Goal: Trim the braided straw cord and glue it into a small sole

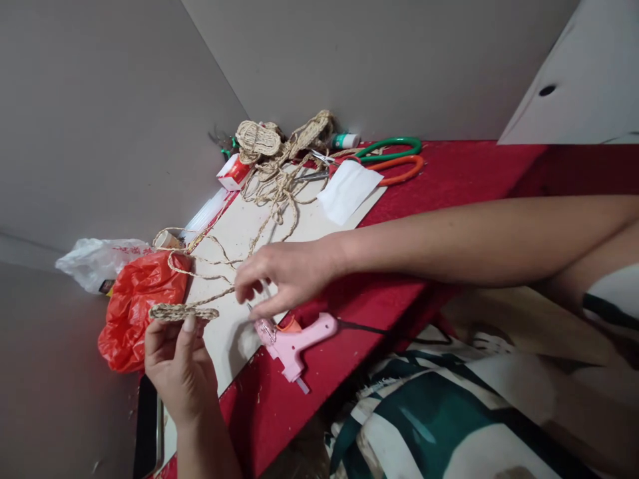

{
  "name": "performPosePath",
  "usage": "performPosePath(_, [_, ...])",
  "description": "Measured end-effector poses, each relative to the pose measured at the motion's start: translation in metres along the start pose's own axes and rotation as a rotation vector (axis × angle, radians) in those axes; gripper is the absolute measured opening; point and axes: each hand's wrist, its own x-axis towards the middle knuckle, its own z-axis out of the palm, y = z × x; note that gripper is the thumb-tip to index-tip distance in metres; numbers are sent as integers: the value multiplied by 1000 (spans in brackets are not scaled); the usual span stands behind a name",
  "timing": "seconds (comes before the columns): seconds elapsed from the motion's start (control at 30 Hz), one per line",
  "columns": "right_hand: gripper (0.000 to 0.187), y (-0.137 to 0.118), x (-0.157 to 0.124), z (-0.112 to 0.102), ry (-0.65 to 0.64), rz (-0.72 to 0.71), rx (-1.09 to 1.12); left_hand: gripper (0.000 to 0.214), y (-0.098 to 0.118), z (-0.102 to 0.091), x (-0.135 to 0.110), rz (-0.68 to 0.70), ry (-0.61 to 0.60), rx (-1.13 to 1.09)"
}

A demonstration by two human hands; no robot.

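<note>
My left hand (pixel 177 372) pinches a small flat coil of braided straw cord (pixel 184 312) between thumb and fingers, its edge turned towards me. From the coil a thin braided cord (pixel 217 295) runs to my right hand (pixel 282 273), whose curled fingers meet it. The right thumb is stretched out apart from those fingers, near the tip of a pink glue gun (pixel 299 342). That glue gun lies on its side, a clear glue stick (pixel 302 384) poking from its back end. Loose cord loops trail across a pale board (pixel 219 346) beneath my hands.
A tangle of straw cord (pixel 272 179) with coiled oval pieces (pixel 258 138) lies at the back, near scissors with green and orange handles (pixel 399 159) and white paper (pixel 349 191). A red plastic bag (pixel 144 306) sits left; a phone (pixel 148 426) lies nearer. Grey walls border the red table (pixel 459 173).
</note>
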Motion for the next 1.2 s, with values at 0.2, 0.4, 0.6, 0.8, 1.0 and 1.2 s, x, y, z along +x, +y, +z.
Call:
performPosePath(0.2, [25, -1, 5, 21, 290, -181, 207, 25, -2, 6, -11, -11, -74, 12])
performPosePath(0.4, [27, 1, 5, 32, 271, -125, 306, 25, -5, 9, -16, 12, -114, 71])
performPosePath(0.6, [23, 4, 4, 33, 306, -115, 326, 24, -6, 9, -17, 7, -84, 105])
performPosePath(0.8, [28, 6, 2, 29, 308, -127, 319, 25, -10, 6, -16, -23, -91, 139])
performPosePath(1.0, [31, 8, 2, 26, 293, -147, 313, 25, -10, 6, -16, -47, -81, 167])
performPosePath(1.2, [31, 8, 4, 26, 287, -123, 323, 22, -11, 8, -16, -63, -101, 109])
